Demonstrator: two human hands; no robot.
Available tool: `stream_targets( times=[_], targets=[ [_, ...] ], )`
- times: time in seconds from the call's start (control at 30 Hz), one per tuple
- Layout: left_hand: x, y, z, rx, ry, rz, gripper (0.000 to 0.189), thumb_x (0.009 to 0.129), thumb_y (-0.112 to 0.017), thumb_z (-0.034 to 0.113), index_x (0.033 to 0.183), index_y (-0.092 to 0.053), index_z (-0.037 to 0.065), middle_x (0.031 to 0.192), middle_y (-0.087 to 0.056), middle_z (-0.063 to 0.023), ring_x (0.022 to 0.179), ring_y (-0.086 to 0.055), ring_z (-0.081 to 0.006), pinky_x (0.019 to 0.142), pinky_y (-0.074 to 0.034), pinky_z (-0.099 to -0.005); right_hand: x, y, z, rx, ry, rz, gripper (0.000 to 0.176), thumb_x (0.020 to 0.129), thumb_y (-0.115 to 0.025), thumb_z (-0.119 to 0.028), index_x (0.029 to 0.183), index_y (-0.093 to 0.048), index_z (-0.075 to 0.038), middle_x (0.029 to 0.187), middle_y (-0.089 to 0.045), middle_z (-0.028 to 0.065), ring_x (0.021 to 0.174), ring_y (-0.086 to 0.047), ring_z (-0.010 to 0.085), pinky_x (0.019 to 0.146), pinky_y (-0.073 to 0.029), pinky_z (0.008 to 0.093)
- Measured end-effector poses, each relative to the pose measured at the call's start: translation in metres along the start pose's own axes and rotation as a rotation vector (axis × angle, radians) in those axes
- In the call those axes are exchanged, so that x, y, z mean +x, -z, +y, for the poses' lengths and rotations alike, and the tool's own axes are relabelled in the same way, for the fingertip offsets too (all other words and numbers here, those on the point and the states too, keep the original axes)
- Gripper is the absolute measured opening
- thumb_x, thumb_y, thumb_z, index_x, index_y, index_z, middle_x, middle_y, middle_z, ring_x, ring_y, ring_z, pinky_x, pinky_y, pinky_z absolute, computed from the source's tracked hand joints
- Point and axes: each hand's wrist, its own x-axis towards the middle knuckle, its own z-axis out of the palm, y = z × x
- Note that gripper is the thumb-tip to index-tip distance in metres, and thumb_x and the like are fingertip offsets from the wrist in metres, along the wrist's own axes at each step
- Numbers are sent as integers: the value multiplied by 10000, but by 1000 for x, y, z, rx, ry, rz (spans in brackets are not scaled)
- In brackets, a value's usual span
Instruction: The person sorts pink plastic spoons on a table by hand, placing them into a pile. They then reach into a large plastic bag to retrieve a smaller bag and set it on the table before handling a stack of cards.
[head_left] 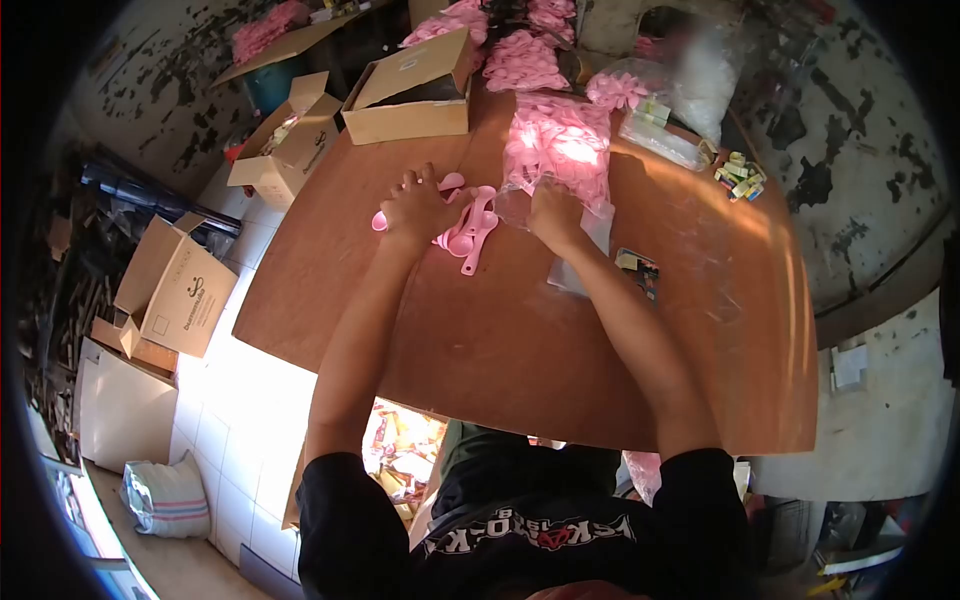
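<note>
Several pink plastic spoons point(461, 243) lie in a loose group on the brown table point(480, 340). Over the left part of this group is my left hand point(418, 208), palm down with its fingers spread. My right hand point(556, 214) is closed at the near end of a large clear bag of pink spoons point(560, 145), gripping its plastic edge. Clear plastic point(513, 205) stands out between the right hand and the loose spoons. A flat clear bag point(583, 262) lies under my right wrist.
An open cardboard box point(410, 105) sits at the table's back left. More pink bags point(525, 60) are behind. Small yellow-labelled packets point(740, 177) and a dark card-like item point(638, 270) lie to the right. Cartons point(190, 290) stand on the floor at left.
</note>
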Motion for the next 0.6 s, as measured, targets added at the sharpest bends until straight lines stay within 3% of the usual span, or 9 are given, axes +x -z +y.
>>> stream_targets(
  times=[0.07,0.1,0.2,0.3,0.37,0.4,0.47,0.57,0.6],
  targets=[
    [-1,-6,-5,56,-85,350,838,824,-503,689,1379,-413,68,1418,-391,-218,1293,-400,-386,1023,-349,-513,-2,4,-1,51,29,77,554,692,-677,-59,1167,-456,120,937,-642,293,901,-643,439,752,-535,472],
    [-13,-12,2,43,-82,333,838,824,-503,689,1379,-413,68,1418,-391,-218,1293,-400,-386,1023,-349,-513,-10,8,9,37,26,60,554,692,-677,-59,1167,-456,120,937,-642,293,901,-643,439,752,-535,472],
    [-38,-9,7,-147,-339,803,699,867,-585,523,1360,-429,52,1385,-405,-240,1269,-403,-414,1022,-354,-490,-11,22,18,205,55,-41,556,710,-713,-120,1146,-458,114,1039,-631,282,983,-638,396,824,-522,426],
    [-94,-16,21,-690,-516,669,602,902,-608,375,1358,-421,29,1370,-418,-217,1274,-407,-368,1030,-358,-436,-38,44,16,339,80,-77,567,737,-726,-165,1172,-454,76,1160,-605,245,1058,-624,340,891,-496,364],
    [-131,-35,36,-1560,-338,205,506,923,-601,270,1328,-445,9,1362,-420,-177,1268,-420,-305,1014,-380,-390,-70,59,13,649,168,-84,554,745,-695,-128,1207,-448,53,1131,-608,237,1063,-613,345,898,-487,384],
    [-142,-41,43,-1565,-327,207,506,923,-601,270,1328,-445,9,1362,-420,-177,1268,-420,-305,1014,-380,-390,-84,66,7,676,204,-119,541,749,-685,-116,1210,-450,41,1155,-602,227,1080,-608,338,910,-481,375],
    [-161,-51,54,-1948,92,-150,482,946,-577,306,1327,-444,41,1309,-473,-79,1205,-487,-220,1023,-378,-372,-112,79,-9,673,276,-193,500,792,-665,-80,1235,-445,-12,1179,-596,174,1003,-631,237,848,-499,329],
    [-169,-54,58,-2273,128,-511,397,967,-533,333,1250,-489,59,1201,-542,-72,1109,-534,-169,963,-421,-338,-151,92,-39,784,340,-262,499,774,-650,-55,1233,-455,-27,1107,-603,168,957,-628,253,803,-497,360],
    [-171,-58,61,-2269,160,-441,373,981,-497,371,1219,-505,83,1132,-579,-38,1051,-560,-133,941,-431,-328,-159,85,-44,663,430,-137,496,768,-655,-62,1226,-467,-33,1097,-599,166,962,-611,276,814,-486,377]
  ],
)
